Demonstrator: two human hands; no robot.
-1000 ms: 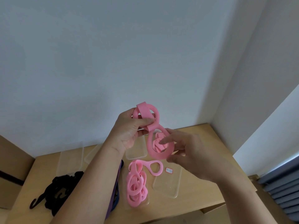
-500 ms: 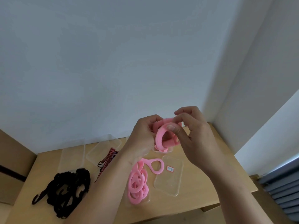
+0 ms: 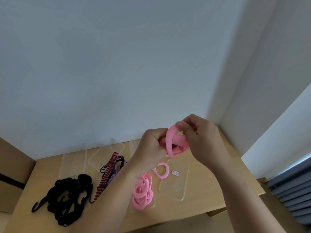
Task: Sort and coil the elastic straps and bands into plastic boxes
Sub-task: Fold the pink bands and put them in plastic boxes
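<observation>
Both hands work just right of the frame's centre, raised above the counter [image 3: 213,187] so the pink band [image 3: 170,140] can be turned freely without snagging on anything below. The left hand [image 3: 151,146] has its fingers curled round the gathered loops, apparently to keep the coil from springing apart, while the right hand [image 3: 202,140] pinches the topmost loop between thumb and fingers, seemingly guiding it round the bundle. Directly beneath, in the lower centre, a heap of pink bands [image 3: 142,194] lies in a clear box [image 3: 152,206], which looks like the likely destination for the held coil. Just right of it sits another clear tray [image 3: 175,190] with a small label [image 3: 175,173]; whether it is a box or a lid is unclear. Toward the lower left, black straps [image 3: 67,197] lie in a loose tangle, and a striped strap [image 3: 106,177] crosses a purple band [image 3: 119,163], both probably awaiting sorting.
</observation>
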